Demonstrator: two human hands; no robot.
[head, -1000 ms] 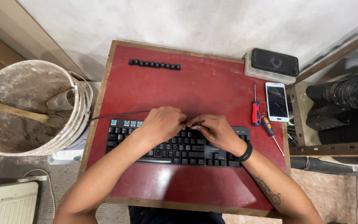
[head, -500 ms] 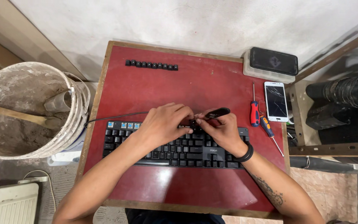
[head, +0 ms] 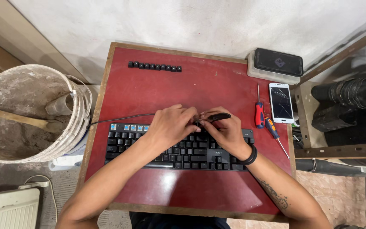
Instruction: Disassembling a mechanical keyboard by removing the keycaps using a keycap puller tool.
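A black keyboard (head: 178,153) lies on a red table (head: 200,85), with several blue switches bare at its top left corner. My left hand (head: 171,125) rests over the keyboard's top row, fingers bent at a key. My right hand (head: 224,131) meets it there and grips a small black tool (head: 217,116) that points at the same spot. A black cable (head: 119,119) runs left from the keyboard.
A row of removed black keycaps (head: 154,66) lies at the table's back. Two screwdrivers (head: 260,114) and a cracked white phone (head: 281,102) lie at the right, a dark phone (head: 278,62) on a box behind. A dirty bucket (head: 26,114) stands at left.
Both hands have stayed at the keyboard's top row. The black tool in my right hand has tilted up into view, and my left fingers have curled closer to it.
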